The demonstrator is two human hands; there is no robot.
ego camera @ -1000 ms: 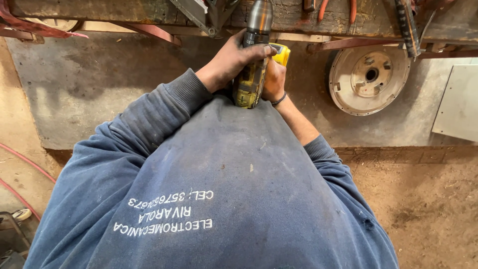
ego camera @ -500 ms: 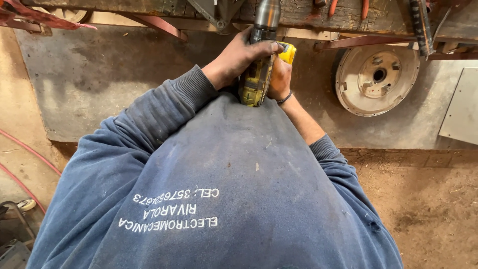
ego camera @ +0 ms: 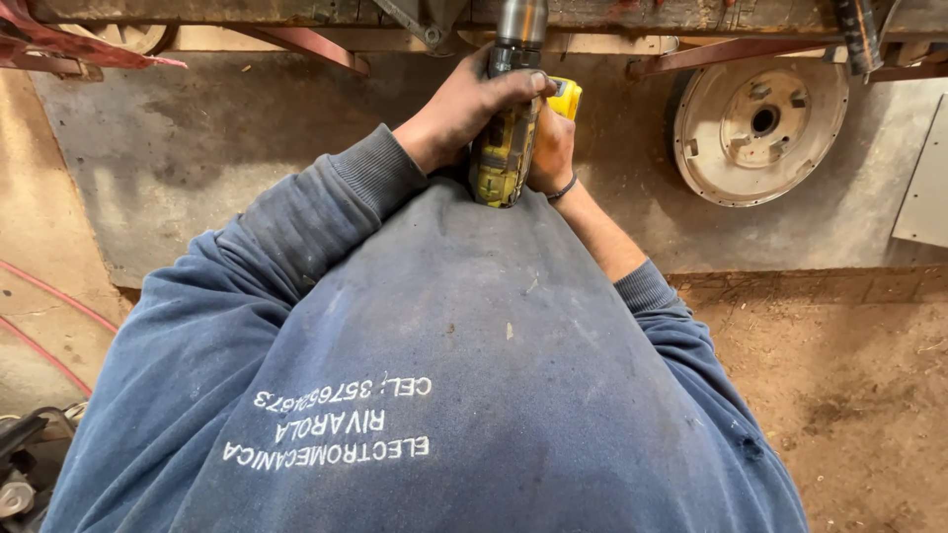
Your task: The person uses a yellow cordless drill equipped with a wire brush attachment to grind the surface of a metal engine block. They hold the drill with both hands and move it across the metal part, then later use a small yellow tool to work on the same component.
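Head view: a yellow-and-black power drill point(ego camera: 506, 148) is held upright against the chest of a blue sweatshirt point(ego camera: 444, 375), its grey chuck pointing up at a rusty metal frame point(ego camera: 691, 15) that runs along the top edge. The left hand point(ego camera: 464, 104), dark with grime, wraps over the drill's body from the left, fingers point(ego camera: 518, 84) clamped round it just below the chuck. The right hand point(ego camera: 551, 143) grips the drill from the right side, mostly hidden behind the tool; its fingers are closed on the yellow casing, and a thin dark band sits at the wrist.

Right of the drill, well apart, a round pale metal disc point(ego camera: 760, 128) with a centre hole leans on a grey slab point(ego camera: 197, 148). The slab spreads behind the drill to both sides. Further right of the disc, a flat grey panel point(ego camera: 923, 188) shows at the picture's edge. Left of the drill, far off by the sleeve, red hoses point(ego camera: 49, 316) cross the floor. Below and right of the drill lies brown dirt floor point(ego camera: 849, 395). White lettering is printed on the sweatshirt front.
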